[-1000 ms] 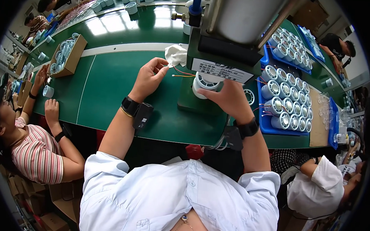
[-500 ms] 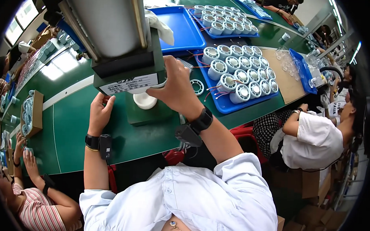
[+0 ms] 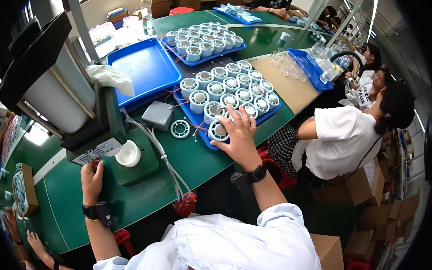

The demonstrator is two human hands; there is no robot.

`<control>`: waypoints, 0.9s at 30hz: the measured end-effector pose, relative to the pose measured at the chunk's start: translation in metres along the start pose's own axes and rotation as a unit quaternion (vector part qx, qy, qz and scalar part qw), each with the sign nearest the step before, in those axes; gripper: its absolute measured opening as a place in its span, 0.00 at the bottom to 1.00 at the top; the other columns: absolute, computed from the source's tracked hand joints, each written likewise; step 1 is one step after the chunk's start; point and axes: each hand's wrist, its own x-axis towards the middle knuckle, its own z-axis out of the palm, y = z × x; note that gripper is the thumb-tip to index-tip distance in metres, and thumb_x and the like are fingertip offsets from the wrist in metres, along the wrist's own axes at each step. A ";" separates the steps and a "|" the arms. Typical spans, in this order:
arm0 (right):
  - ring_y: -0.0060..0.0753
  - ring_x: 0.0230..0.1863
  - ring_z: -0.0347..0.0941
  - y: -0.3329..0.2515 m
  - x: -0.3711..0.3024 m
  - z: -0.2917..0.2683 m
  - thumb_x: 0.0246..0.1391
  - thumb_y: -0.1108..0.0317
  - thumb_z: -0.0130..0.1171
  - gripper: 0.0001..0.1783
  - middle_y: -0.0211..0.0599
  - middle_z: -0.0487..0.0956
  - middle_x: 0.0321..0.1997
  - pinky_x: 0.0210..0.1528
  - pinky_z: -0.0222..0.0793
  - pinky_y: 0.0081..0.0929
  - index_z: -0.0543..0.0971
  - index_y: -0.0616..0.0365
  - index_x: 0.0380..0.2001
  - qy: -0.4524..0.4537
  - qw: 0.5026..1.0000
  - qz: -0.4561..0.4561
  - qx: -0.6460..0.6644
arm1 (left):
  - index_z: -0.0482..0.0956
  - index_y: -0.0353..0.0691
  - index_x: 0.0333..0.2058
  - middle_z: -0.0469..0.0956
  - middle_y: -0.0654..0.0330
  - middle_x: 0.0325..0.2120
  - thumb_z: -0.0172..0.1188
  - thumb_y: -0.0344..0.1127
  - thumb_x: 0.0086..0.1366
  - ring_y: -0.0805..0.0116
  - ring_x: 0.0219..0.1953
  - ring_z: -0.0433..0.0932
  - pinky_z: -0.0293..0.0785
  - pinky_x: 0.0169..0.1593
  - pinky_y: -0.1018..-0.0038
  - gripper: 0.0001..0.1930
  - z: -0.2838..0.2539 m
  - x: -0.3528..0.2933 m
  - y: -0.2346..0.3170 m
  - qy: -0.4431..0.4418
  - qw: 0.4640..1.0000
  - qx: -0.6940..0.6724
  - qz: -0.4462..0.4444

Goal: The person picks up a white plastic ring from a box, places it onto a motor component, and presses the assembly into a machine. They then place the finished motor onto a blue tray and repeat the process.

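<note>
My right hand reaches over the near corner of a blue tray with its fingers spread. The thumb is at the edge of a pale blue cylindrical housing with a white slotted ring on top; whether it touches is unclear. Several like housings stand upright in rows there, with thin red wires at the left. My left hand is beside the green press base, its fingers partly hidden by the press head. A round white holder sits on that base, under the head.
Right of the press lie a loose white ring, a grey box-shaped unit and grey cables. Behind are a bare blue tray and another tray of housings. A seated person in white is close on the right.
My right hand has left the press head and moved right to the tray of housings, its fingers spreading. My left hand stays beside the press. The view has swung to the right.
</note>
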 end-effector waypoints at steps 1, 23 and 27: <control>0.49 0.72 0.48 0.002 -0.005 -0.003 0.45 0.43 0.68 0.38 0.39 0.64 0.67 0.70 0.38 0.47 0.72 0.50 0.55 0.004 1.000 0.005 -0.004 | 0.75 0.34 0.42 0.73 0.66 0.28 0.57 0.29 0.66 0.79 0.30 0.69 0.68 0.35 0.81 0.08 0.000 0.000 0.001 0.001 1.000 -0.002 -0.003; 0.30 0.33 0.76 0.088 -0.022 0.029 0.62 0.68 0.52 0.11 0.33 0.78 0.38 0.32 0.73 0.26 0.69 0.58 0.46 0.065 0.501 0.412 0.758 | 0.75 0.34 0.43 0.73 0.66 0.29 0.57 0.27 0.65 0.78 0.31 0.69 0.68 0.37 0.81 0.09 0.005 -0.005 0.022 0.003 1.000 -0.023 0.001; 0.27 0.26 0.73 0.094 -0.015 0.038 0.60 0.69 0.52 0.08 0.30 0.77 0.33 0.25 0.68 0.25 0.70 0.55 0.42 0.064 0.551 0.434 0.710 | 0.75 0.35 0.43 0.73 0.66 0.29 0.57 0.27 0.65 0.78 0.31 0.69 0.68 0.36 0.81 0.09 0.008 -0.004 0.024 0.001 1.000 -0.021 0.000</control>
